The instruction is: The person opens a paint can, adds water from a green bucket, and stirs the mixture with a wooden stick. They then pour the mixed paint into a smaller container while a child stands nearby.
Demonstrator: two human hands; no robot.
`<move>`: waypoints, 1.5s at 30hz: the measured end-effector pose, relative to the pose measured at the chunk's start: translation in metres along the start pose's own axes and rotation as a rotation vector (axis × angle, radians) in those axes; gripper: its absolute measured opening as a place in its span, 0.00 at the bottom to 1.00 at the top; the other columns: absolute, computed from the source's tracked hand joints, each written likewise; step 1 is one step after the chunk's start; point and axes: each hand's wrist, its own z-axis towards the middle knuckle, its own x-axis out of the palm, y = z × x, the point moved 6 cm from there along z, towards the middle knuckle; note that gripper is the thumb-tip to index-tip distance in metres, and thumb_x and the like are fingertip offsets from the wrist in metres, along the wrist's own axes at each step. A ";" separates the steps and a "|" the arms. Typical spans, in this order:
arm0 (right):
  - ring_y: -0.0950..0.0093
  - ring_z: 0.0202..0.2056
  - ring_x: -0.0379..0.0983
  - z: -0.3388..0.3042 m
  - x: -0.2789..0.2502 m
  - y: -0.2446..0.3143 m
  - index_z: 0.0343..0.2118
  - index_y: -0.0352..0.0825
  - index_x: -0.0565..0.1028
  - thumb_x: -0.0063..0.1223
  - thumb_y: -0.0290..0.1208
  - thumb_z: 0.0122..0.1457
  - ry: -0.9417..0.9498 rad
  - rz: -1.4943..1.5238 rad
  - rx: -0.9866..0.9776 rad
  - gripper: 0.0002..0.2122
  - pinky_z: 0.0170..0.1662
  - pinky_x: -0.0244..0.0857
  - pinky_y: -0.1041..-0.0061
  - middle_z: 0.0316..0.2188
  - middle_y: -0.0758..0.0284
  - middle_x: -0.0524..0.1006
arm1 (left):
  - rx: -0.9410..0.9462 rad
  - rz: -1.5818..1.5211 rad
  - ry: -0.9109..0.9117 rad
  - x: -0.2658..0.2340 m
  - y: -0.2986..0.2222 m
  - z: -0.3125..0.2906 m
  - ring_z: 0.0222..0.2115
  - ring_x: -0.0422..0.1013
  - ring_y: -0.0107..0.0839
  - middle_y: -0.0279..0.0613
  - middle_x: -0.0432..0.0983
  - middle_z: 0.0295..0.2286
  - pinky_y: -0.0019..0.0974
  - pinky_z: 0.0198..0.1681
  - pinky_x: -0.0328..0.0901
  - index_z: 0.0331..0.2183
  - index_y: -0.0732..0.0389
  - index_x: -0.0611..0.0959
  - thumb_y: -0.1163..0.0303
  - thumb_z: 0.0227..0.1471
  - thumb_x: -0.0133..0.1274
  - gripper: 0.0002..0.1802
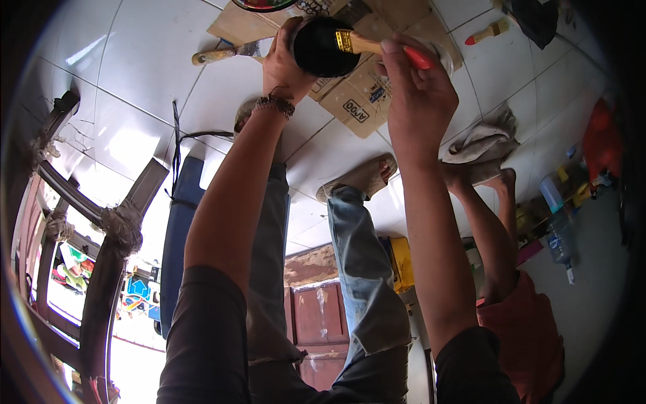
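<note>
Over flattened cardboard (346,111) on a tiled floor (134,67), the fingers of a right hand (425,91) were closed around the red-ended handle of a paintbrush (367,45), its gold band over the mouth of a round, dark container (326,54); its bristles were lost against the black. A left hand (285,64), fingers curved wide, gripped the container's left side. Left of that hand lay a scraper (215,56). Farther right lay a second brush (488,31) and, near another person's legs (486,222), a crumpled cloth (488,140).
</note>
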 end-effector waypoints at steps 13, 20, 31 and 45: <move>0.85 0.31 0.71 -0.019 0.003 0.006 0.40 0.29 0.76 0.60 0.29 0.56 -0.011 -0.005 0.127 0.12 0.35 0.65 0.86 0.29 0.70 0.76 | -0.085 0.023 0.031 -0.022 -0.010 -0.020 0.49 0.70 0.43 0.45 0.70 0.49 0.42 0.51 0.67 0.57 0.53 0.60 0.59 0.23 0.76 0.59; 0.84 0.29 0.71 -0.019 0.011 -0.004 0.39 0.29 0.77 0.61 0.31 0.55 -0.006 -0.046 0.100 0.12 0.34 0.64 0.85 0.29 0.70 0.77 | -0.082 -0.001 0.087 -0.031 -0.022 -0.017 0.49 0.70 0.44 0.47 0.71 0.48 0.42 0.50 0.67 0.57 0.53 0.60 0.60 0.23 0.76 0.59; 0.80 0.28 0.73 0.000 0.015 -0.005 0.38 0.27 0.77 0.60 0.33 0.56 0.080 -0.121 0.235 0.13 0.33 0.69 0.80 0.27 0.66 0.78 | 0.046 -0.075 0.118 -0.021 -0.017 -0.005 0.45 0.74 0.39 0.43 0.76 0.44 0.39 0.48 0.70 0.55 0.54 0.65 0.58 0.26 0.75 0.54; 0.78 0.36 0.71 0.018 -0.050 -0.019 0.44 0.33 0.74 0.56 0.38 0.60 0.029 0.092 0.262 0.15 0.36 0.67 0.76 0.41 0.69 0.75 | -0.189 0.028 0.163 -0.053 0.006 -0.057 0.50 0.69 0.43 0.51 0.69 0.50 0.42 0.53 0.65 0.60 0.51 0.60 0.70 0.26 0.73 0.58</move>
